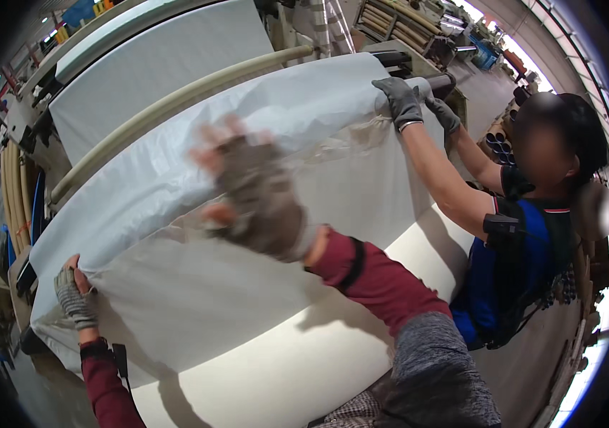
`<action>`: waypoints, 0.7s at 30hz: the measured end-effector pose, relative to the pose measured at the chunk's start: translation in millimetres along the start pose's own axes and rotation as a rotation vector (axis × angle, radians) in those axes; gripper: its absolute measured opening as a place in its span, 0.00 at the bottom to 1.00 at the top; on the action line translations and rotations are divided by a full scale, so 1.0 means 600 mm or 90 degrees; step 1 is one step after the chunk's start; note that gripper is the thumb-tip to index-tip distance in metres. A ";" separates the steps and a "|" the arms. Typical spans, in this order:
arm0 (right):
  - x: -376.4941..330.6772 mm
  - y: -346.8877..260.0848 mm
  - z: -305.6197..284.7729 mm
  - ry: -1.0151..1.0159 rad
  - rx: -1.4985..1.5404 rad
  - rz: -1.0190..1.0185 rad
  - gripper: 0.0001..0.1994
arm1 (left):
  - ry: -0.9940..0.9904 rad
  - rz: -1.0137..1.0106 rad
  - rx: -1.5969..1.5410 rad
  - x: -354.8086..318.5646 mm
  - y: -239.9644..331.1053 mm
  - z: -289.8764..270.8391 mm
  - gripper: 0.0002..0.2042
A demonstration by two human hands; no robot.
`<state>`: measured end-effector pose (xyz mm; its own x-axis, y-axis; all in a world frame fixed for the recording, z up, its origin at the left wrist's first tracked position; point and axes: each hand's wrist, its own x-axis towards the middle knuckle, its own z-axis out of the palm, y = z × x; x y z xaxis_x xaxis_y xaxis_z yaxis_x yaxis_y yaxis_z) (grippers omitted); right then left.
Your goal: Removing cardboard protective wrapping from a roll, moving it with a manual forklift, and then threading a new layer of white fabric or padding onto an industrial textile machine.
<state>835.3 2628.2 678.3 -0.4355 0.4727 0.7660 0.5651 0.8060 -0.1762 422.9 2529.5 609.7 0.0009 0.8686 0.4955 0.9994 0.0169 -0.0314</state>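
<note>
A wide white sheet point(247, 278) hangs down from a large roll wrapped in pale bluish-white film point(133, 200). At the sheet's left edge, my left hand point(77, 294), in a grey fingerless glove, is closed on the sheet where it meets the film. My right hand point(258, 196), in a dirty fingerless glove, is raised over the middle of the roll. Motion blurs it, but its fingers are spread and nothing shows in them. Crumpled brownish clear tape point(361, 135) runs along the seam between film and sheet.
A person in dark clothes stands at the right, with grey-gloved hands point(398, 103) on the roll's right end. Behind the roll lies a long beige bar point(176, 107), with another white web point(169, 78) beyond it. Cardboard tubes point(15, 192) stand at the left.
</note>
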 end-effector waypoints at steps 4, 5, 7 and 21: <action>-0.080 0.210 -0.024 0.143 -0.297 0.256 0.30 | 0.000 -0.024 -0.045 0.008 0.021 0.007 0.17; -0.094 0.255 -0.016 0.140 -0.314 0.258 0.30 | 0.019 -0.011 -0.046 0.011 0.030 0.022 0.18; -0.090 0.284 -0.010 -0.017 -0.404 0.303 0.29 | 0.026 -0.011 -0.050 0.003 0.019 0.002 0.18; -0.085 0.337 -0.025 -0.036 -0.296 0.263 0.26 | -0.007 -0.001 -0.005 0.000 -0.015 0.031 0.16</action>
<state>982.6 2761.6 613.0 -0.1450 0.7412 0.6554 0.9353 0.3188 -0.1536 413.1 2538.9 593.8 -0.0017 0.8737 0.4864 0.9996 0.0152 -0.0238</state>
